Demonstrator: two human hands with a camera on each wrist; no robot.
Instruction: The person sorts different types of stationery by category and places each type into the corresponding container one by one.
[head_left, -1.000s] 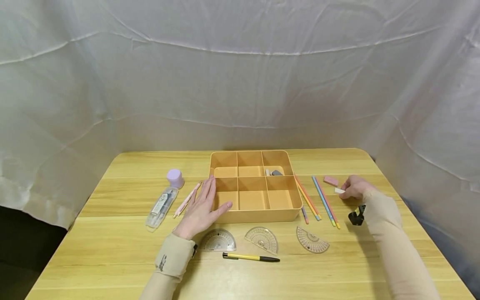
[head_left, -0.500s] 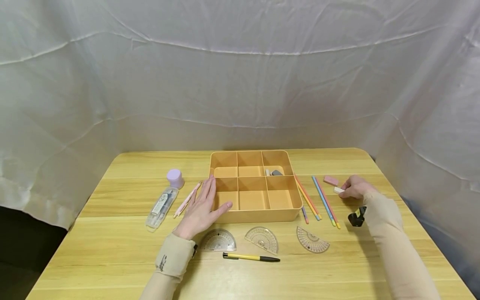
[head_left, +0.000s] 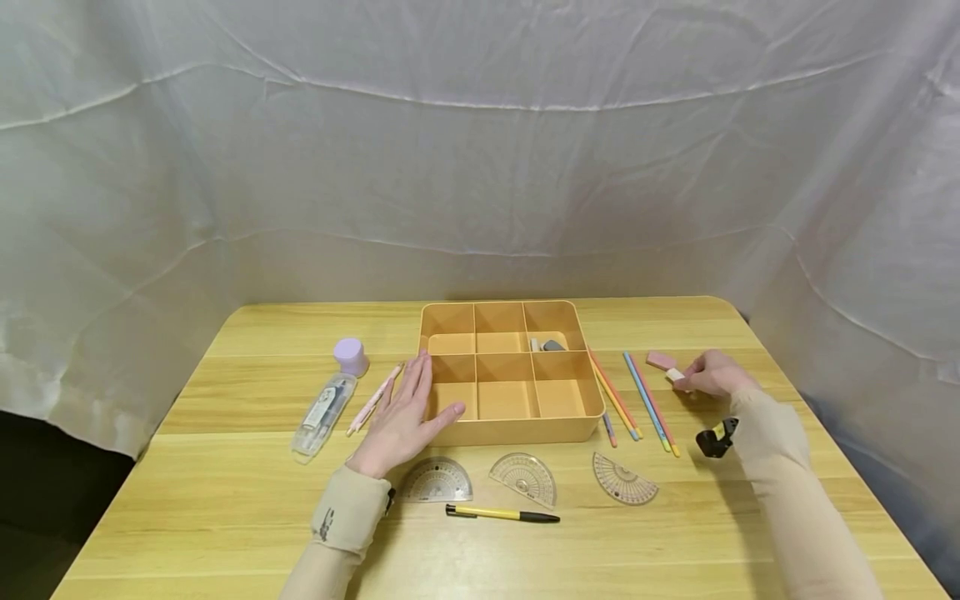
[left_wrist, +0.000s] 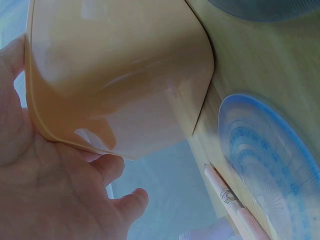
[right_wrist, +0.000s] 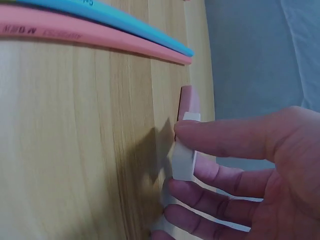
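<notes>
At the right of the table my right hand (head_left: 714, 375) pinches a white eraser (right_wrist: 184, 161) between thumb and fingers. Just beyond it lies a pink eraser (head_left: 661, 360), partly hidden behind the white one in the right wrist view. My left hand (head_left: 401, 421) rests on the near left corner of an orange organizer box (head_left: 517, 432), its thumb spread over the front rim. The box has several compartments; the back right one holds a small whitish piece (head_left: 535, 344) and a grey eraser-like piece (head_left: 553, 346).
Colored pencils (head_left: 651, 402) lie between box and right hand. In front are a left protractor (head_left: 437, 481), a middle one (head_left: 525, 479), a right one (head_left: 625, 481) and a yellow-black pen (head_left: 502, 514). Left stand a purple jar (head_left: 350, 357), a clear case (head_left: 324, 417) and a pink pen (head_left: 375, 400).
The white eraser has turned and shifted slightly toward the pink eraser, with my right fingers still on it. My left hand and the box have stayed put.
</notes>
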